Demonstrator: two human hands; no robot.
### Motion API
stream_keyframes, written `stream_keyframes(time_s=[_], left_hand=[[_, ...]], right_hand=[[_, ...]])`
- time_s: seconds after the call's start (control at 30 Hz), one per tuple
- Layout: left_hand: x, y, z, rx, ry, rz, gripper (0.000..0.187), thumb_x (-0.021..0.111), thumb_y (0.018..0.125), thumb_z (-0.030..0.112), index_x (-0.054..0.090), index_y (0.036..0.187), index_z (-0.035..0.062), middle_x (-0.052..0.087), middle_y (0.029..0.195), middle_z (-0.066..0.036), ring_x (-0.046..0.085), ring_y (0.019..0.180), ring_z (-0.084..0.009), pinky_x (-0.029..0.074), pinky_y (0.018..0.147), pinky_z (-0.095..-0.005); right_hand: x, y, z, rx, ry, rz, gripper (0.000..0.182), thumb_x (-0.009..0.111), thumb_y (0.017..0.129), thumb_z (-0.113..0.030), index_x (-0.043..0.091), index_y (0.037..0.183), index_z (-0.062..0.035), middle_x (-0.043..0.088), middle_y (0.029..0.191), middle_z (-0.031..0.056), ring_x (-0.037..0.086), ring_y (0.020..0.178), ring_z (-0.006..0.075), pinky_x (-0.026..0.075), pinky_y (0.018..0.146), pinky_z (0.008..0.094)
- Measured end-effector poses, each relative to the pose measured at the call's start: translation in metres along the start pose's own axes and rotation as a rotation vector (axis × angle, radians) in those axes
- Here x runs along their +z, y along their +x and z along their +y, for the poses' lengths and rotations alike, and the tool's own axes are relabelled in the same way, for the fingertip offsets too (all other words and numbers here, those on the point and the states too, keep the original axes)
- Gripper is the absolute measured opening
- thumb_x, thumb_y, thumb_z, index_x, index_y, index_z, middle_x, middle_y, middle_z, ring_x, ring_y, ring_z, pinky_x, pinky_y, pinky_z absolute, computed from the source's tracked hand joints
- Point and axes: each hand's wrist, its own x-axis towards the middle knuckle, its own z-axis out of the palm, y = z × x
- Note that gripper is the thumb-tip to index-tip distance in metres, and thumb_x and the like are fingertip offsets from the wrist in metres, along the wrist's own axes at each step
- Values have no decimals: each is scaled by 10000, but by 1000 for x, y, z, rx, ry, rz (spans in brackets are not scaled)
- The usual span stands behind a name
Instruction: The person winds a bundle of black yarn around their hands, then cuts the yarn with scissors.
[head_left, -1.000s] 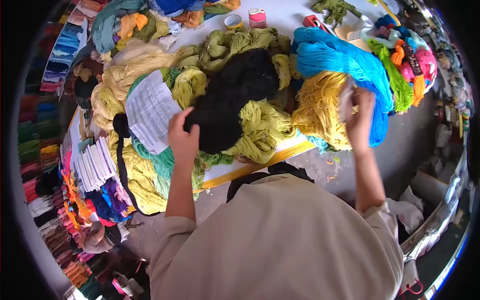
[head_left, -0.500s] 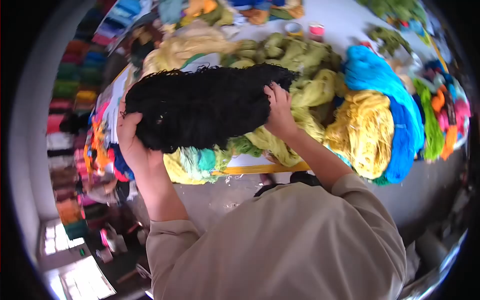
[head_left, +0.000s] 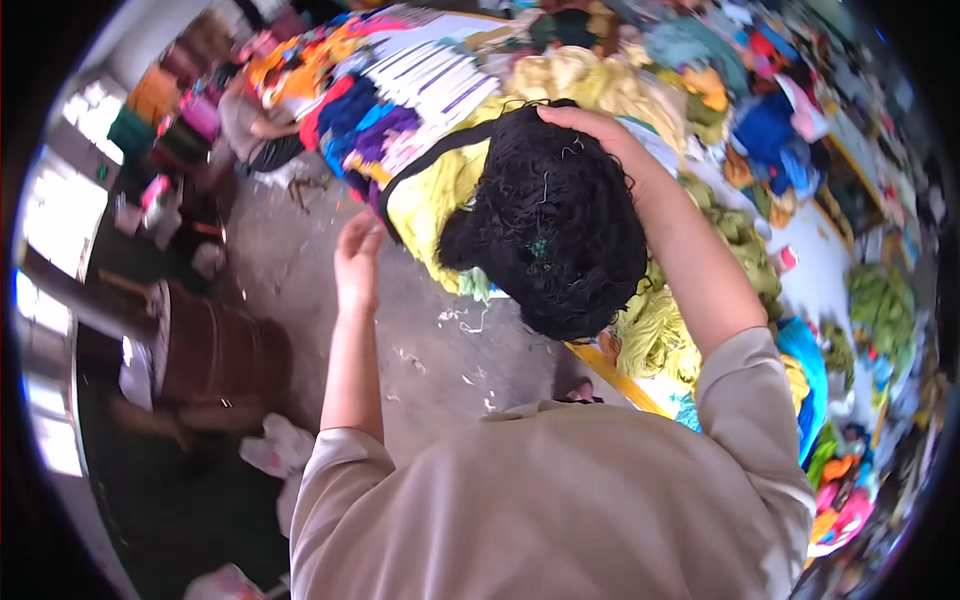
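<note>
A thick bundle of black yarn [head_left: 560, 220] hangs in front of me, above the table's edge, its curly strand ends facing me. My right hand [head_left: 600, 130] grips it from the upper right; most of the fingers are hidden behind the yarn. My left hand [head_left: 358, 255] is raised to the left, apart from the bundle, with loosely curved fingers and nothing visible in them. Between this hand and the bundle, a narrow black band [head_left: 425, 160] curves around pale yellow yarn [head_left: 430, 205].
Piled yarn covers the table, including cream skeins [head_left: 570, 75] and olive skeins [head_left: 735, 225]. White striped material [head_left: 435, 85] lies farther back. Another person [head_left: 250, 120] sits at the far left. A reddish-brown barrel [head_left: 215, 345] stands on the floor at left.
My view has swung left. My left hand has let go of the black bundle and moved away from it. The bundle has turned from lying lengthwise to end-on, still in my right hand.
</note>
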Motion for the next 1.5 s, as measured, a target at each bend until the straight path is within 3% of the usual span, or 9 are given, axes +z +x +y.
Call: stream_keyframes(time_s=[0.13,0.3,0.6,0.8,1.0,1.1,1.2,1.33,1.5], left_hand=[[-3,-77,7,394,-53,-423,832,756,804,75,314,1508,46,400,1512,-122,297,1443,-206,251,1162,-364],[-44,-83,-4,36,-437,-514,577,732,807,12,515,1342,6,650,1187,-61,608,1046,-139,480,948,-286],[-133,-75,75,44,-467,-395,464,657,839,214,558,1208,-49,678,921,-95,675,733,-165,589,631,-315],[-112,-90,145,169,-440,-672,491,669,876,149,508,1292,-57,677,1102,-115,697,923,-174,593,806,-312],[-85,-94,196,162,-457,-771,387,663,926,177,555,1223,-48,692,1070,-95,694,922,-141,584,789,-275],[-89,-103,201,182,-434,-769,409,652,939,196,544,1246,-52,683,1104,-103,689,930,-145,579,823,-294],[-121,-105,195,120,-300,-607,432,694,913,193,567,1252,-43,683,1121,-94,676,952,-140,548,859,-285],[-154,-101,160,96,260,-382,477,766,862,291,637,1210,-8,687,1104,-37,625,1007,-118,479,929,-285],[-195,-108,209,77,44,-466,416,717,896,361,666,1129,21,708,1071,-41,659,964,-128,515,895,-304]], right_hand=[[77,39,72,177,-63,-206,287,719,863,-230,687,1032,0,730,939,108,713,785,171,585,722,312],[121,35,89,128,-374,-565,745,736,736,-147,451,1401,29,591,1295,120,588,1153,182,455,1010,323],[112,21,103,-89,-920,-387,711,734,840,-227,416,1426,22,462,1431,140,415,1340,216,310,1112,324],[98,8,98,-565,-849,-201,510,651,913,-72,432,1373,-54,515,1346,115,505,1220,172,413,1025,298],[105,-3,196,-903,-962,-158,1191,876,712,-274,32,1529,-78,162,1537,272,232,1443,346,201,1178,459],[114,-1,198,-702,-630,-90,1074,834,730,-164,106,1505,-14,443,1378,235,494,1246,295,403,1055,387],[74,-5,137,-226,-320,-266,382,706,753,-98,657,1116,8,696,971,78,660,829,159,538,791,306],[80,-36,64,16,-290,-327,230,660,827,-183,658,953,9,673,808,85,657,622,192,567,544,305],[158,-44,14,-9,-434,-482,208,656,870,-210,690,974,-33,712,854,76,680,665,169,565,584,304]])
